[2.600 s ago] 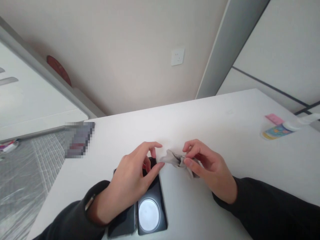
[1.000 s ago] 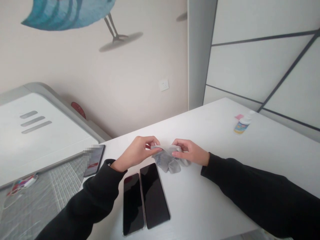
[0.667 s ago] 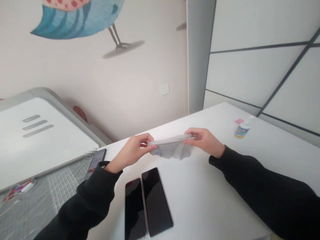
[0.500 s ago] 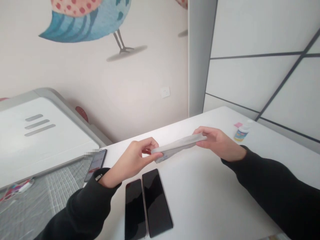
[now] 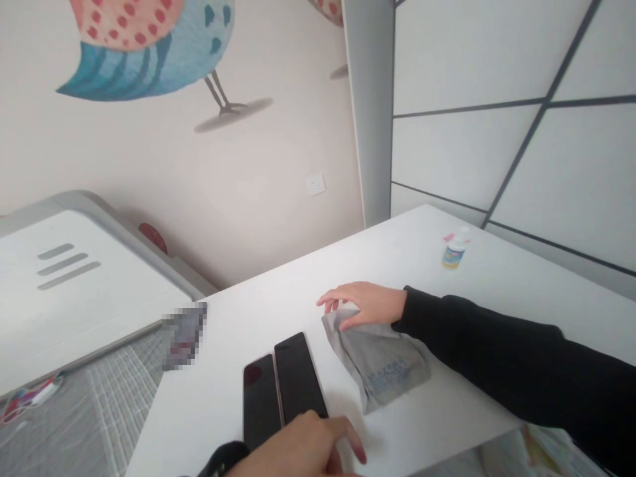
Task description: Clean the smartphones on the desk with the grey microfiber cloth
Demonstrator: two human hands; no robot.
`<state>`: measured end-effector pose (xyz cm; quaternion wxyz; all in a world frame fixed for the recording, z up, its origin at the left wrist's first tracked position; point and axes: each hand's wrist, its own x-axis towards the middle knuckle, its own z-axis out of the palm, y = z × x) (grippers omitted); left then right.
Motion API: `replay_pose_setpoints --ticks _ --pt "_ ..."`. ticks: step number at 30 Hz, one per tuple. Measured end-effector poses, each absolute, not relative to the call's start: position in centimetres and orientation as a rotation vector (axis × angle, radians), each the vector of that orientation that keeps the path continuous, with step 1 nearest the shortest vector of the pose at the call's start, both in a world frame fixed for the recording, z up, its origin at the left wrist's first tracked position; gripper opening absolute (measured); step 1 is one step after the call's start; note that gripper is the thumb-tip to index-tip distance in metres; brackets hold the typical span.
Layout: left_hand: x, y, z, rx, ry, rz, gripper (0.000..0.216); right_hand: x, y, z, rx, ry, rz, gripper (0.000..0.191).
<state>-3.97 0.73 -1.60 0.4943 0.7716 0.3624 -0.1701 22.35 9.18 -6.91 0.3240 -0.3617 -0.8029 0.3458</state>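
Note:
A grey cloth (image 5: 385, 358) with faint blue lettering lies folded flat on the white table. Over its far edge is my right hand (image 5: 365, 303), fingers stretched out and thumb apart, the thumb at the cloth; whether it presses on it I cannot tell. Two dark-screened phones, a left phone (image 5: 259, 397) and a right phone (image 5: 298, 374), lie side by side to the left of the cloth. My left hand (image 5: 303, 447) is at the bottom of the view, over the near end of the phones, its fingers loosely bent and apart with nothing visible in them.
A small white bottle (image 5: 453, 250) with a coloured label stands at the back right, beside a pink piece (image 5: 448, 237). A blurred-out object (image 5: 185, 336) lies at the table's left edge. Left of the white table (image 5: 278, 291) is a white-and-grey headboard (image 5: 99, 298).
The cloth, held up between both hands before, now lies on the table. My left hand has let go and moved down towards me; my right hand has opened and moved left.

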Motion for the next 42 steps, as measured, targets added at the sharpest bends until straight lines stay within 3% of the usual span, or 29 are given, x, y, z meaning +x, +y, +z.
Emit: replay_pose_setpoints --ticks 3,8,14,25,33,38,42 --pt "-4.2 0.9 -0.5 2.091 0.909 -0.488 0.025 23.0 9.7 -9.6 -1.026 -2.121 0.820 0.039" --pt "-1.4 3.5 -1.3 2.725 0.787 -0.303 0.022 26.5 8.6 -11.4 -1.207 -2.131 0.667 0.028" --pt "0.4 6.6 -5.4 3.089 0.466 -0.204 0.056 27.1 7.8 -11.8 -1.232 -2.241 0.645 0.007" --pt "0.0 7.1 -5.3 3.053 0.387 -0.286 0.075 25.9 9.1 -11.4 -1.332 -2.209 0.473 0.011" --pt "-1.0 7.6 -7.0 3.004 0.529 -0.319 0.081 25.4 6.1 -10.9 -1.141 -2.230 0.416 0.027" --pt "-1.2 7.5 -6.4 3.050 0.662 -0.444 0.092 25.9 4.4 -12.6 -1.145 -2.458 0.504 0.083" --pt "-0.9 6.7 -5.9 3.070 0.691 -0.554 0.086 26.0 3.8 -12.5 -1.292 -2.586 0.546 0.103"
